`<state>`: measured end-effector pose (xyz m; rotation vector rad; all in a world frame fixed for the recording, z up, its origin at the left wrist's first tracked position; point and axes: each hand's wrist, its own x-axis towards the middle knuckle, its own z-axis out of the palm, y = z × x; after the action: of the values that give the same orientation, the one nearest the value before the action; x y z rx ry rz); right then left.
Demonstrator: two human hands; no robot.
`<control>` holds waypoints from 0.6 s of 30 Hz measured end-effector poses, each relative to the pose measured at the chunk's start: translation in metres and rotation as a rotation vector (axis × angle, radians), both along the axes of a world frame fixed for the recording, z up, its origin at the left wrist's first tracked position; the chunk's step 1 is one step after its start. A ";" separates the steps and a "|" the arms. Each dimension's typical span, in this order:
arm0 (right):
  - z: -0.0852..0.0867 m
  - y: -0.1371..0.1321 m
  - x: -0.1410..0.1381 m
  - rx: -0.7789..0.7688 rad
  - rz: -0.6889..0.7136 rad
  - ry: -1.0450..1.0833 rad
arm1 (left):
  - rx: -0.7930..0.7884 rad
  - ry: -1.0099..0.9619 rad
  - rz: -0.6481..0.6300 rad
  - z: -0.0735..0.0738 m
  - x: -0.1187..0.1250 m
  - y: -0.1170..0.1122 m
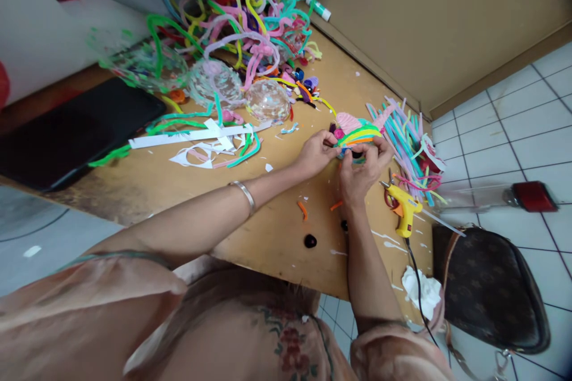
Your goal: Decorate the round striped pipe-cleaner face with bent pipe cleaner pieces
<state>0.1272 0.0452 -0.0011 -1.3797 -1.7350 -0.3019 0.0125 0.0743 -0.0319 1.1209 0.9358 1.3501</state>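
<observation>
Left hand (314, 155) and right hand (363, 171) both pinch the rainbow-striped craft piece (358, 133)! Near the right wrist, a yellow glue gun (406, 209) lies on the table (268, 223).

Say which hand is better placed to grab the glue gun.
Probably the right hand: it is closer to the yellow glue gun, while the left hand is farther off; both hold the colourful piece.

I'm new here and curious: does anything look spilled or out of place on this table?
Yes: whitish streaks, perhaps dried glue, mar the table near the yellow glue gun, and a crumpled white wad lies by the table's edge.
</observation>
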 end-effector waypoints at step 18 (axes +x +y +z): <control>0.001 -0.003 0.000 -0.030 0.064 0.027 | 0.006 0.147 0.041 0.012 -0.001 -0.009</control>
<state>0.1269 0.0420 -0.0004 -1.3412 -1.7641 -0.2217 0.0120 0.0652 -0.0196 1.2244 1.0671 1.3179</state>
